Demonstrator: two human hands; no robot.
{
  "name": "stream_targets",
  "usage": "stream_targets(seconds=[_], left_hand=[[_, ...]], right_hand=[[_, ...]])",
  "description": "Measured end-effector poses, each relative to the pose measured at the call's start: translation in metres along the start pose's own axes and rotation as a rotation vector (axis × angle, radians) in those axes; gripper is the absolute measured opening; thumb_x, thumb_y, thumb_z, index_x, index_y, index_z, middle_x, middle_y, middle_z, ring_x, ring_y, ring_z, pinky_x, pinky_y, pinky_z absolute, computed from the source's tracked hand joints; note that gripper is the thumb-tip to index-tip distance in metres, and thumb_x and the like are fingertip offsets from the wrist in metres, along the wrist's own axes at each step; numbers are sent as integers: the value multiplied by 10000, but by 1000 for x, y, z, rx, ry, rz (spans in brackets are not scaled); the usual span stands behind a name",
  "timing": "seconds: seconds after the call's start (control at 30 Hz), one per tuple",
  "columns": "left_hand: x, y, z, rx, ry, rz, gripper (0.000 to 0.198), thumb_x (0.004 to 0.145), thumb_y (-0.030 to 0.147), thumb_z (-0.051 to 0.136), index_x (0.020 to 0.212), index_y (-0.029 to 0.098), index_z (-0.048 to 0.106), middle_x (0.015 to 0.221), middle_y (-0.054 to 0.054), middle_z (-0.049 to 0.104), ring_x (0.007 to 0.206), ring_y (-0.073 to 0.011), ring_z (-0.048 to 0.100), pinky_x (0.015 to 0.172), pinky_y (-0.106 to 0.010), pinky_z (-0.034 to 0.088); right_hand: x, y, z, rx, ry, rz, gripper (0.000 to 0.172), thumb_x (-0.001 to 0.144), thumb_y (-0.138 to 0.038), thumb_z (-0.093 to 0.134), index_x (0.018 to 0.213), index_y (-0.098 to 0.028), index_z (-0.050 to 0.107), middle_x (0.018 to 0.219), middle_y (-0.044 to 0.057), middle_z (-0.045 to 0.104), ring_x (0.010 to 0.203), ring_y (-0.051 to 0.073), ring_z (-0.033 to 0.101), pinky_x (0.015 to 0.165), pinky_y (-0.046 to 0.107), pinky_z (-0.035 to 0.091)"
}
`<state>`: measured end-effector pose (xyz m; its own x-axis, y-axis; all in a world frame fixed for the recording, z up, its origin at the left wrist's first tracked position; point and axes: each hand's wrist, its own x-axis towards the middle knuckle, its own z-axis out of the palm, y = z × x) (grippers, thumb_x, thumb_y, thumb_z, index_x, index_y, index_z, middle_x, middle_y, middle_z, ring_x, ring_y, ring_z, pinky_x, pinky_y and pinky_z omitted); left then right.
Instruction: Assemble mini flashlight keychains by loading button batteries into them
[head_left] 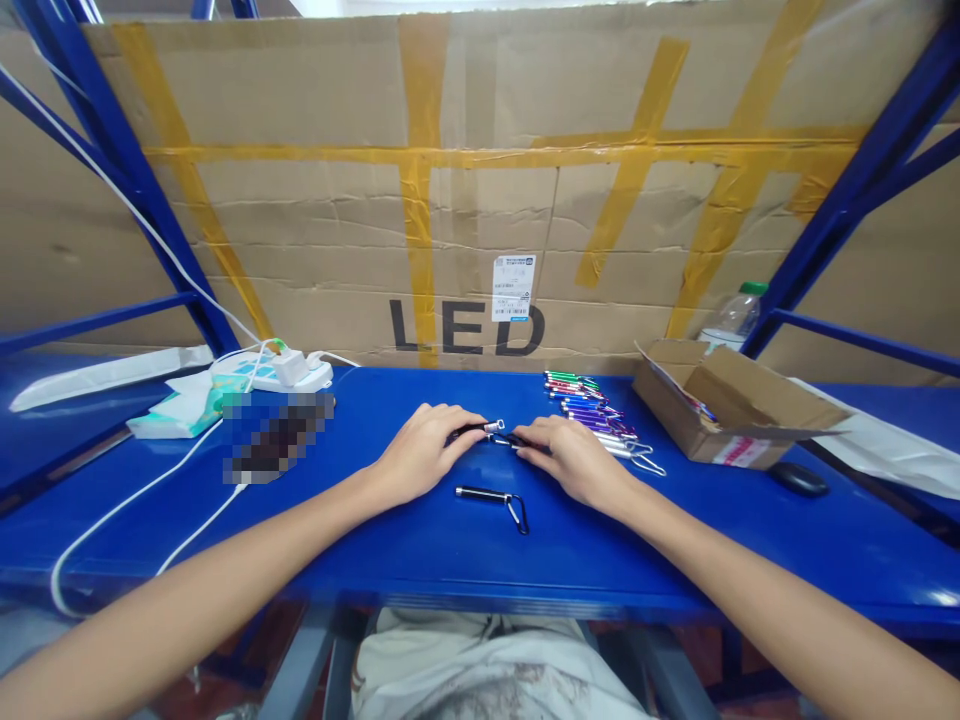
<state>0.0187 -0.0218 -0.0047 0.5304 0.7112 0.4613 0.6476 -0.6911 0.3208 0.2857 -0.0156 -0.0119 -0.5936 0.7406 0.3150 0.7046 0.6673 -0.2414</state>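
Note:
Near the middle of the blue table [420, 555], my left hand [427, 447] is closed on a small dark pen-like piece with a silver end [493, 427]. Facing it, my right hand [566, 455] pinches a black piece [510, 441], whose tip lies close beside the left one. Just in front of both hands lies a black penlight with a carabiner clip [484, 493]. Beyond my right hand is a row of several coloured penlights [589, 405], green, red, blue, purple and silver, with clips pointing right.
An open cardboard box [679, 425] stands at the right, with a black mouse [799, 479] before it and a bottle [735, 318] behind. Left are a power strip [262, 375], tissues [184, 408], white cables and a blurred dark object [277, 438]. A large carton [337, 230] stands behind.

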Motion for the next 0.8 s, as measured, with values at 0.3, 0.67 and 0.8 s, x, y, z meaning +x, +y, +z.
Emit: stream_targets(seconds=[0.3, 0.67, 0.8], left_hand=[[-1, 1, 0, -13, -36, 21, 320, 1155, 397, 452, 1234, 239, 719, 1200, -43, 788, 1066, -231, 698, 910, -377, 441], [-4, 1, -1, -16, -31, 146, 317, 1154, 401, 455, 1272, 219, 687, 1131, -62, 745, 1040, -229, 669, 927, -363, 455], [-5, 0, 1, -22, -21, 179, 346, 1140, 452, 480, 1279, 216, 691, 1109, -66, 744, 1014, -228, 667, 919, -352, 465]], right_hand=[[0, -4, 4, 121, 37, 9, 220, 1083, -324, 595, 1111, -210, 781, 1069, 107, 763, 1004, 294, 660, 928, 429, 491], [-1, -25, -4, 642, 42, 92, 334, 1117, -433, 479, 884, -219, 585, 823, -11, 616, 791, 178, 580, 770, 309, 444], [0, -23, 0, 648, 39, 97, 344, 1111, -449, 488, 873, -217, 573, 815, -14, 586, 776, 174, 542, 744, 302, 421]])
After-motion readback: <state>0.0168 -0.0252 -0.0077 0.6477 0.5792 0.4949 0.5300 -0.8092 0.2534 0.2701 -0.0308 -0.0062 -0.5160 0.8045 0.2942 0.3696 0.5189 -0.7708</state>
